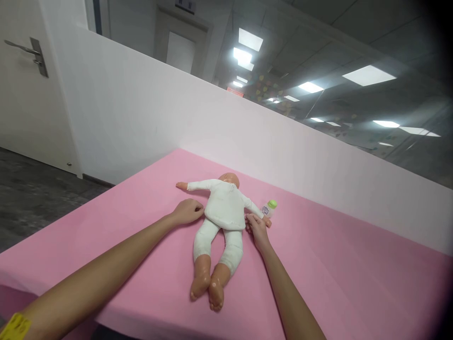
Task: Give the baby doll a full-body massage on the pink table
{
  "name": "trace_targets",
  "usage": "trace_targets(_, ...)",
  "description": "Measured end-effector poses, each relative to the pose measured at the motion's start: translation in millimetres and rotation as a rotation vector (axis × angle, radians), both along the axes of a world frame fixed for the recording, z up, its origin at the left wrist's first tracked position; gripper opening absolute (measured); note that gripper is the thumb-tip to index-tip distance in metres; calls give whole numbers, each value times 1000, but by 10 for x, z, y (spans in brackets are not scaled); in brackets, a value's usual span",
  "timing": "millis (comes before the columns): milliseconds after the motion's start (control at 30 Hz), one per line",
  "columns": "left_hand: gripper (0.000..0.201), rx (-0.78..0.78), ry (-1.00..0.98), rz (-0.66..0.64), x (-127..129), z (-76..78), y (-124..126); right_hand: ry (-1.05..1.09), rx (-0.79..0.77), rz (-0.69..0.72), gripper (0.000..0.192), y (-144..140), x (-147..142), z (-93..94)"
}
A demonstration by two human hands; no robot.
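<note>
A baby doll (222, 212) in a white suit lies face down on the pink table (336, 269), head away from me, arms spread, bare feet toward me. My left hand (187, 211) rests at the doll's left side, fingers curled against the hem of its top. My right hand (256, 229) touches the doll's right side by the hem, just below its right arm. Whether either hand pinches the cloth is unclear. A small bottle with a green cap (269, 208) lies beside the doll's right hand.
A white partition wall (148, 118) runs along the table's far edge, with dark glass above it. A white door (24, 85) with a metal handle stands at the left. Dark floor (35, 198) lies left of the table.
</note>
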State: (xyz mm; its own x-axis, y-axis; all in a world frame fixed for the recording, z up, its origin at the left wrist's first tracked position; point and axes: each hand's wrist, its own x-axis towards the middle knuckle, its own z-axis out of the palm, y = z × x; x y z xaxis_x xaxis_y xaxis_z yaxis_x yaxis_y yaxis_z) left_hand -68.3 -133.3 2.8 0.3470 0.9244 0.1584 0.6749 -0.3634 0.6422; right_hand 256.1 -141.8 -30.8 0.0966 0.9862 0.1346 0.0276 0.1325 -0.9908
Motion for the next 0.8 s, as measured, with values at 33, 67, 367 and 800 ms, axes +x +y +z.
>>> trace_targets(33, 43, -3, 0, -1, 1, 0, 0, 2, 2, 2, 38, -6, -4, 6)
trace_targets(67, 43, -6, 1, -1, 2, -1, 1, 5, 4, 4, 38, -12, -8, 12)
trace_targets(367, 42, 19, -3, -13, 9, 18, -20, -4, 16, 22, 38, -51, -18, 40)
trace_targets(800, 34, -89, -69, -268, -14, 180, -160, -420, -320, 535, 59, -494, 182, 600)
